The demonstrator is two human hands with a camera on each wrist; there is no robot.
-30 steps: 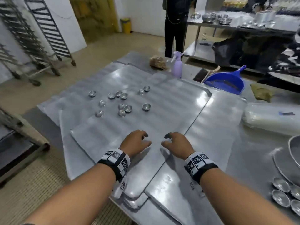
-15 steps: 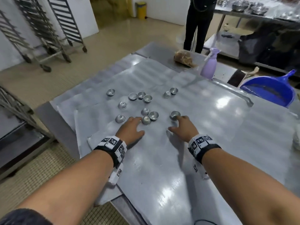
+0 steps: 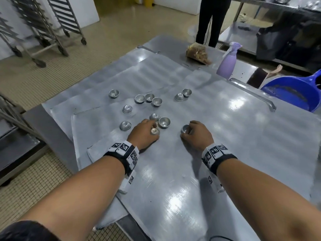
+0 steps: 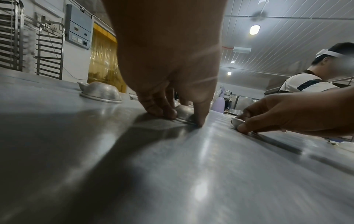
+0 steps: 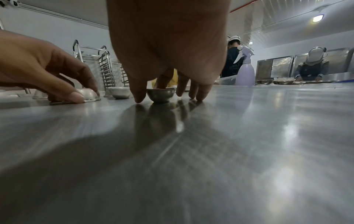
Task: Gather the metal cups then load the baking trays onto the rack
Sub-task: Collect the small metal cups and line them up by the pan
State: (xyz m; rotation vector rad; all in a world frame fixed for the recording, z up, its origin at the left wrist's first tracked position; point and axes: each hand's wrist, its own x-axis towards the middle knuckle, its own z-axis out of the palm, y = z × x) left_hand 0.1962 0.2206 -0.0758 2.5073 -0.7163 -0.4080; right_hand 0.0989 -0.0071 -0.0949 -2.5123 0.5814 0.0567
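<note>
Several small metal cups (image 3: 139, 98) lie scattered on the top baking tray (image 3: 217, 145), some upright, some upside down. My left hand (image 3: 150, 129) pinches an upside-down cup (image 3: 155, 131) between thumb and fingers; in the left wrist view this cup (image 4: 184, 112) still sits on the tray. My right hand (image 3: 188, 131) grips an upright cup (image 3: 184, 128), and the right wrist view shows the thumb and fingers round that cup (image 5: 161, 94), one finger dipping into it. Tall wheeled racks (image 3: 57, 23) stand on the floor at the far left.
Several flat trays (image 3: 97, 105) overlap on the table. A purple spray bottle (image 3: 227, 65), a blue dustpan (image 3: 293, 94) and a bag of food (image 3: 198, 53) sit at the far side. A person (image 3: 211, 20) stands beyond the table. Another rack (image 3: 10, 115) is close on my left.
Both hands have moved forward from the tray's near part to the cups. Each hand has closed its fingers on a cup. The head view has leaned in.
</note>
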